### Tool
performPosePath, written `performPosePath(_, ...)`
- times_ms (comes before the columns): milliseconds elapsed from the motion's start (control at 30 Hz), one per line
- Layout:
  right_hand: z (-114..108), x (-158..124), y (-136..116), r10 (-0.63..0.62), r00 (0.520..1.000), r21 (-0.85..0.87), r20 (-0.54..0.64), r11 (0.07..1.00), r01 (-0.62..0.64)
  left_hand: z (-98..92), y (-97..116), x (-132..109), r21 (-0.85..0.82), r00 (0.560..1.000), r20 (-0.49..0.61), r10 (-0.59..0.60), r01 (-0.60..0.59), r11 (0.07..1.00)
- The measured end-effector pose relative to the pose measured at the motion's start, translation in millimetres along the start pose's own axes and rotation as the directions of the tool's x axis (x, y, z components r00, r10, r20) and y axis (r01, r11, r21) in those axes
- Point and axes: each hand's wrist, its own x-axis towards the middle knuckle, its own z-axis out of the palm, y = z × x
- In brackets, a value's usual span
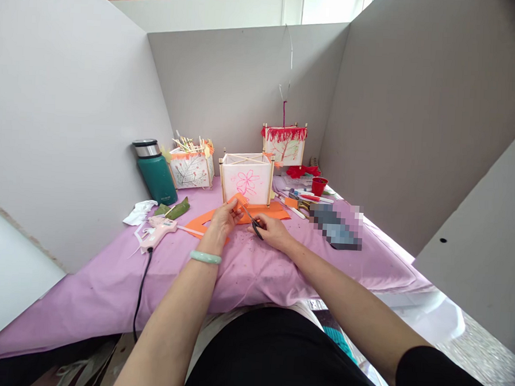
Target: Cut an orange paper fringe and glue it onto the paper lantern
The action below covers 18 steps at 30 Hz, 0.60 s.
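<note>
My left hand (222, 220) pinches a small piece of orange paper (238, 201) just above the purple cloth. My right hand (271, 229) grips a pair of dark scissors (251, 220), whose blades point up and left into that orange piece. A pale green bangle (205, 257) circles my left wrist. Beneath the hands lies a larger orange sheet (265, 212) with a cut-out shape. Right behind it stands a white paper lantern box (246, 179) with a pink flower drawn on its front.
A pink glue gun (157, 232) with a black cord lies to the left, near a green flask (155, 171) and white tissue (139, 211). Two more lantern boxes (191, 167), (285, 144), a red cup (319, 186) and pens stand behind. Grey partition walls (246, 83) enclose the table.
</note>
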Motion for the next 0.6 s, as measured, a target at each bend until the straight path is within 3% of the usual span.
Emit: performPosePath(600, 2.7, 1.0, 4.8, 0.016, 0.999, 0.005, -0.028, 1.0, -0.016, -0.5, -0.7, -0.5, 0.049, 0.999, 0.031, -0.017, 0.015, 0.999)
